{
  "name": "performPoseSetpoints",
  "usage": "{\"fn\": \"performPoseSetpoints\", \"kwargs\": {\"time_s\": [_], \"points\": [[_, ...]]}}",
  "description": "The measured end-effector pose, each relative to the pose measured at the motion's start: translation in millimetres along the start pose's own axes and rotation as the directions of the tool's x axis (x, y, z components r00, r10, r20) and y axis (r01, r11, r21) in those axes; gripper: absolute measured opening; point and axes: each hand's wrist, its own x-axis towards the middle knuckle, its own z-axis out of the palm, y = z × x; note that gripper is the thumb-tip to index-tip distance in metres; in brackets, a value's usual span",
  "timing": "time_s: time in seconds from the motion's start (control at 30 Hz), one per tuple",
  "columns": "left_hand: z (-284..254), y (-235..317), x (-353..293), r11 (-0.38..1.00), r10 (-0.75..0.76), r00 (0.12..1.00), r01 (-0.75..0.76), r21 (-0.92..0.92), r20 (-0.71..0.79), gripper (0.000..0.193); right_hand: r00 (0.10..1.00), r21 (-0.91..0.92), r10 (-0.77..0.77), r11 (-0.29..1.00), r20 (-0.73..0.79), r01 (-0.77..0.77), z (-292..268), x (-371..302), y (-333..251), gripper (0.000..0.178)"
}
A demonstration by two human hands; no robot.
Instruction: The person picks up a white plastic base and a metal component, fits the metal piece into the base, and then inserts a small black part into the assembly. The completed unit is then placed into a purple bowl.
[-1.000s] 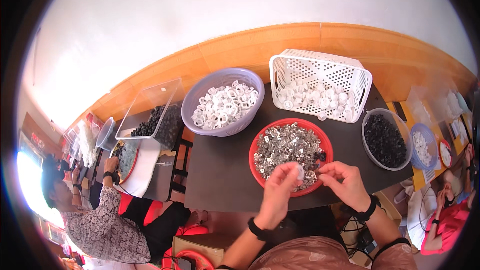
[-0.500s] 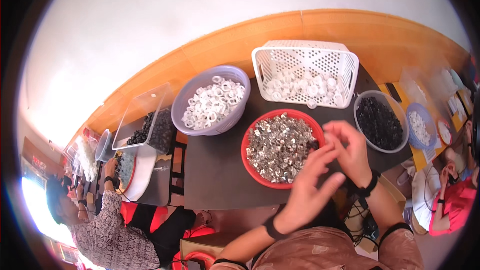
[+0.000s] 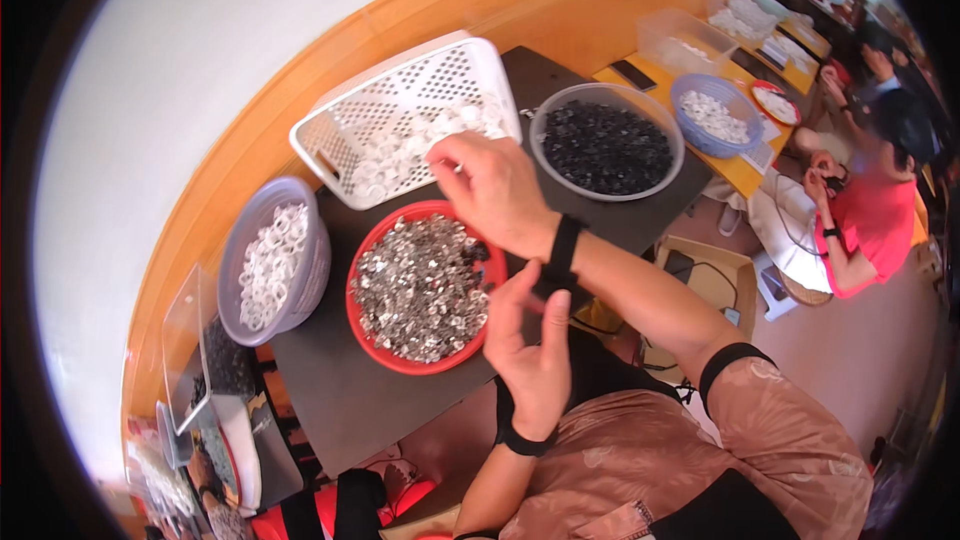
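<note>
My right hand point(image 3: 490, 195) reaches over the near rim of a white perforated basket point(image 3: 335, 120). Its fingers are bent in toward the thumb, and whatever they may hold is hidden. Small white plastic parts point(image 3: 390, 160) lie in a heap inside that basket. Closer to my body, my left hand point(image 3: 530, 360) is raised with thumb and fingers apart, holding nothing that I can see. Beside it is a red basin point(image 3: 357, 325) filled with small shiny metal pieces point(image 3: 420, 285).
A purple-grey basin point(image 3: 312, 275) of white rings stands left, a clear tub point(image 3: 672, 175) of black parts right. Further right, a blue basket point(image 3: 715, 145) sits on a yellow table point(image 3: 735, 172). A co-worker in red point(image 3: 870, 230) sits there. A clear bin point(image 3: 185, 360) is far left.
My view has swung to the right. My right hand has left the space beside my left hand and moved out to the white basket. My left hand stays near the red basin.
</note>
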Motion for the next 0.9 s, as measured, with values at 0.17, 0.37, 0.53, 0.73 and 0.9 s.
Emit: {"fn": "performPoseSetpoints", "kwargs": {"time_s": [0.17, 0.37, 0.53, 0.73, 0.9], "points": [[-1, -4, 4, 0.998, -0.054, 0.999, 0.054, -0.045, -0.001, 0.026, 0.989, -0.161, -0.137, 0.977, 0.050, 0.143, 11, -12, -10, 0.003], [-6, -9, 14, 0.984, 0.041, 0.987, -0.067, 0.167, 0.157, 0.009, 0.981, -0.337, -0.185, 0.922, 0.051, 0.191, 5, -9, -2, 0.005], [-3, 9, 16, 0.888, -0.340, 0.922, 0.379, -0.261, 0.183, 0.004, 0.974, -0.495, -0.179, 0.839, 0.140, 0.226, 3, -9, 3, 0.010], [-6, -5, 25, 0.910, -0.245, 0.912, 0.333, -0.246, 0.329, 0.013, 0.941, -0.636, -0.151, 0.703, 0.304, 0.318, 1, -23, 17, 0.010], [-10, -4, 23, 0.865, -0.335, 0.875, 0.433, -0.255, 0.350, 0.011, 0.959, -0.515, -0.090, 0.828, 0.270, 0.223, 1, -23, 21, 0.010]]}}
